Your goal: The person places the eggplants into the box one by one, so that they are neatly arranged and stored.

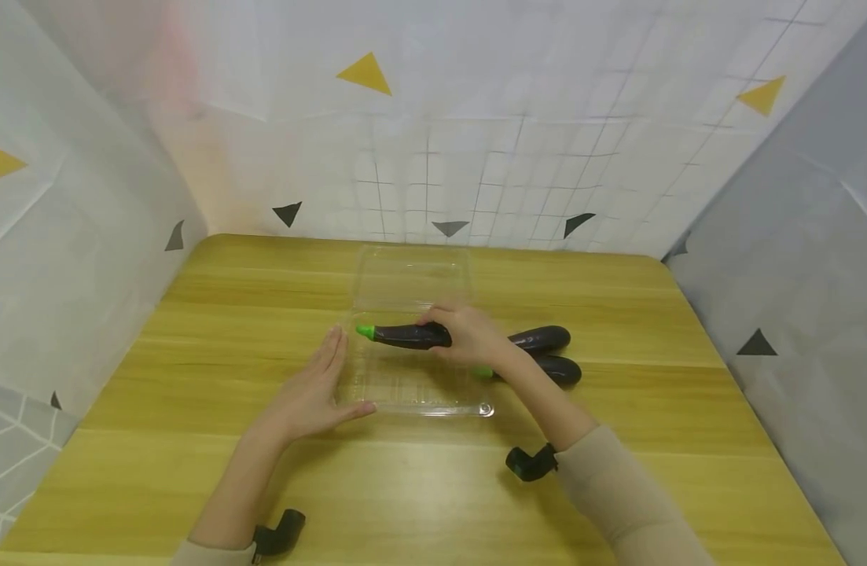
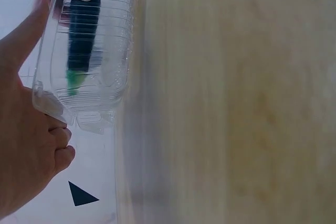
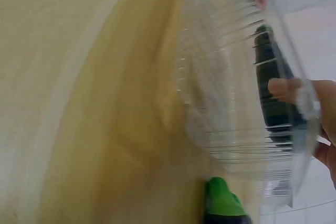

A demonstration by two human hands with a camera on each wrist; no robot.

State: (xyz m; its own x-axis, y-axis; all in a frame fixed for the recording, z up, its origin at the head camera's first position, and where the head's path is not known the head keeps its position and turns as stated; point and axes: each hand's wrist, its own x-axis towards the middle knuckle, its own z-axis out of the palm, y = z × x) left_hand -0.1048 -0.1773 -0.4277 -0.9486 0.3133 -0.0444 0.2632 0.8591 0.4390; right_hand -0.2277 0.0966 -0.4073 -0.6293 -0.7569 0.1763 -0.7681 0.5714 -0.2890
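Observation:
My right hand grips a dark purple eggplant by its thick end, over the base of a clear plastic clamshell box. Its green stem end points left. Through the clear wall, the left wrist view also shows this eggplant. At the box's left side my left hand rests with fingers straight against the wall and thumb by the front corner. Two more eggplants, an upper one and a lower one, lie on the table right of the box, partly behind my right forearm.
The box's clear lid lies open toward the back of the wooden table. White sheeting with triangles and grid lines stands behind and at both sides. A black wrist camera sits at the right sleeve, another black camera at the left.

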